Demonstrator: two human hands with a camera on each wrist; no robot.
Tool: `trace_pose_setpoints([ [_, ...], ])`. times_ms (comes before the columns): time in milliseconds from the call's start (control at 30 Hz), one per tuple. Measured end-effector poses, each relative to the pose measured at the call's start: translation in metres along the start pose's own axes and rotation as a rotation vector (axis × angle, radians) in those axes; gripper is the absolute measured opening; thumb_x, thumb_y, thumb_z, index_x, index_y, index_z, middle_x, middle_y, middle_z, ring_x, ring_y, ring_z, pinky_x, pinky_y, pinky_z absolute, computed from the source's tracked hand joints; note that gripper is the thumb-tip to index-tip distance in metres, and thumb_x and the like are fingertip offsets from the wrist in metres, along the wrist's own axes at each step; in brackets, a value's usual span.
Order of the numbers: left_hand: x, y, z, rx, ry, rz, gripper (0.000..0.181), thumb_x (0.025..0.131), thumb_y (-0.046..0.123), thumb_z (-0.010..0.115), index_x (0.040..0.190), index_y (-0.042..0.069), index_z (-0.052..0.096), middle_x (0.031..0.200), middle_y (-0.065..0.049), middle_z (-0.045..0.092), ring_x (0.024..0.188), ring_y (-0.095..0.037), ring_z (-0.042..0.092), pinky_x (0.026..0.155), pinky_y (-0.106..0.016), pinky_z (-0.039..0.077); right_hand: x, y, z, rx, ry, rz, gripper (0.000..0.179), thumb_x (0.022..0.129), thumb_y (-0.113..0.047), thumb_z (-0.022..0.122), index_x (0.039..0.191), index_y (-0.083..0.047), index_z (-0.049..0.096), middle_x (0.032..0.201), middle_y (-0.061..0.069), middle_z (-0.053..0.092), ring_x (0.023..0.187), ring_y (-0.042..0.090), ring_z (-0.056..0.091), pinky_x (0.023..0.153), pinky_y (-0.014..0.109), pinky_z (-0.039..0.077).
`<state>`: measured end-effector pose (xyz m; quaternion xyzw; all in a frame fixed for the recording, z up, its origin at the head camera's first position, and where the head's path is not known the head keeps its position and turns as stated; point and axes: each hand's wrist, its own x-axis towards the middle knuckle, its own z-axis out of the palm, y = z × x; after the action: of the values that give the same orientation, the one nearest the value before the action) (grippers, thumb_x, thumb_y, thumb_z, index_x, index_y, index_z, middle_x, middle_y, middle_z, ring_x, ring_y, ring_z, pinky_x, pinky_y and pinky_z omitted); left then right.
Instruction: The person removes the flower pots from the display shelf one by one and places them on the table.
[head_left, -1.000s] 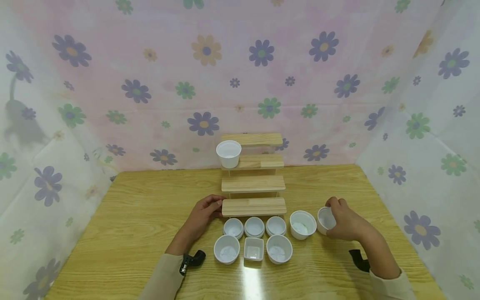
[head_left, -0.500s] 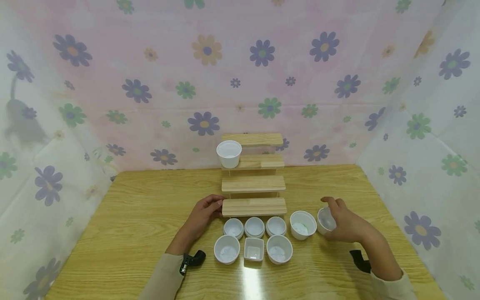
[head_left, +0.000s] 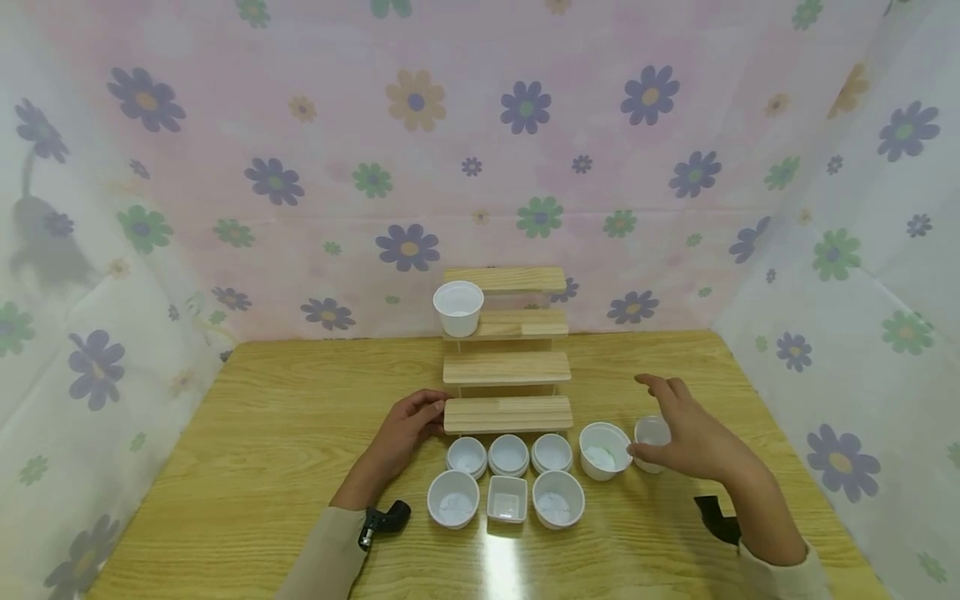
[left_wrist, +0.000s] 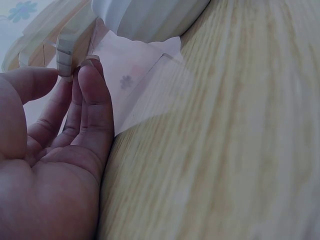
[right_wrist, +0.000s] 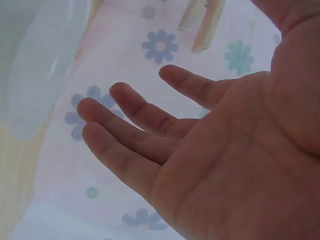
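A tiered wooden stand (head_left: pixel 507 367) rises in the middle of the table. My left hand (head_left: pixel 405 429) pinches the left end of its lowest plank, thumb in front and fingers behind, as the left wrist view (left_wrist: pixel 65 120) also shows. My right hand (head_left: pixel 697 442) hovers with spread, relaxed fingers over a small translucent cup (head_left: pixel 651 432), holding nothing. That cup is partly hidden by the hand. Left of it stands a white tub (head_left: pixel 604 450) with a pale, greenish patch inside; the right thumb overlaps its rim, and contact cannot be judged.
One white tub (head_left: pixel 458 308) sits at the left of an upper plank. Before the stand are several small round pots (head_left: pixel 508 454), two larger bowls (head_left: pixel 453 498) (head_left: pixel 558 498) and a square dish (head_left: pixel 507 498). Flowered cloth (head_left: pixel 330 167) hangs behind the table (head_left: pixel 300 392).
My right hand has let go of the small cup, its fingers spreading and rising slightly. The left hand and the stand have stayed in place.
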<state>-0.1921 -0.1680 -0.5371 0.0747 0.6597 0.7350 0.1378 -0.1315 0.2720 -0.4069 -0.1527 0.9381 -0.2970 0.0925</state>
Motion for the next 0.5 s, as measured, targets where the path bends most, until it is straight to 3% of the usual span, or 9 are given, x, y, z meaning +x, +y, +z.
trace_pose_setpoints([
  [500, 0.0, 0.0, -0.001, 0.002, -0.011, 0.003, 0.037, 0.112, 0.021, 0.056, 0.135, -0.008, 0.06, 0.117, -0.012, 0.07, 0.1, -0.023, 0.069, 0.085, -0.032, 0.06, 0.019, -0.027, 0.001, -0.04, 0.161, -0.093, 0.073, 0.099, -0.026, 0.078, 0.155, 0.002, 0.041, 0.141, 0.027, 0.048, 0.128, 0.048, 0.053, 0.099, 0.065, 0.05],
])
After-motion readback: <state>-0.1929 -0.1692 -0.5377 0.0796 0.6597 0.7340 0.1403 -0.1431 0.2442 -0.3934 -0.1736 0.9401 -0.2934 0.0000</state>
